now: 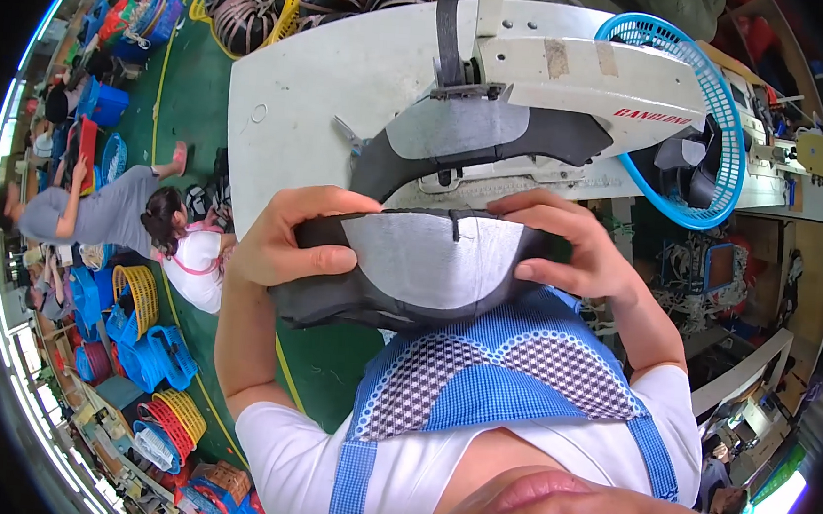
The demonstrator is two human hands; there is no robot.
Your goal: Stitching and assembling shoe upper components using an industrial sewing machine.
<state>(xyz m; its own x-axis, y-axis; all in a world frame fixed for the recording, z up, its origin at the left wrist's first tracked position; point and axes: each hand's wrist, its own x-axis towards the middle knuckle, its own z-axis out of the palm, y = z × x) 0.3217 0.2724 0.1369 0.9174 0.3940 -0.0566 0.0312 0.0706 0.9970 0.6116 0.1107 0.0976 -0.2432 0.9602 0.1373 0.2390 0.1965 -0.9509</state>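
My left hand (pixel 304 236) grips the left end of a black curved piece (pixel 321 280) that looks like a shoe upper, thumb in front and fingers over its upper edge. At the other end, my right hand (pixel 568 243) pinches it the same way. A grey half-round patch (pixel 421 262) covers its middle, with a short dark strip at the top edge. Beyond my hands, a similar black piece (pixel 389 166) with a grey patch lies under the head of a white sewing machine (pixel 573 74). A black tape (pixel 449 38) runs down into that machine.
Small snips (pixel 348 133) and a thin ring (pixel 259 113) lie on the white table (pixel 290 80). A blue basket (pixel 735 135) with black pieces stands right; yellow baskets (pixel 290 9) with bundled pieces stand at the back left. Other people (pixel 194 263) are at left.
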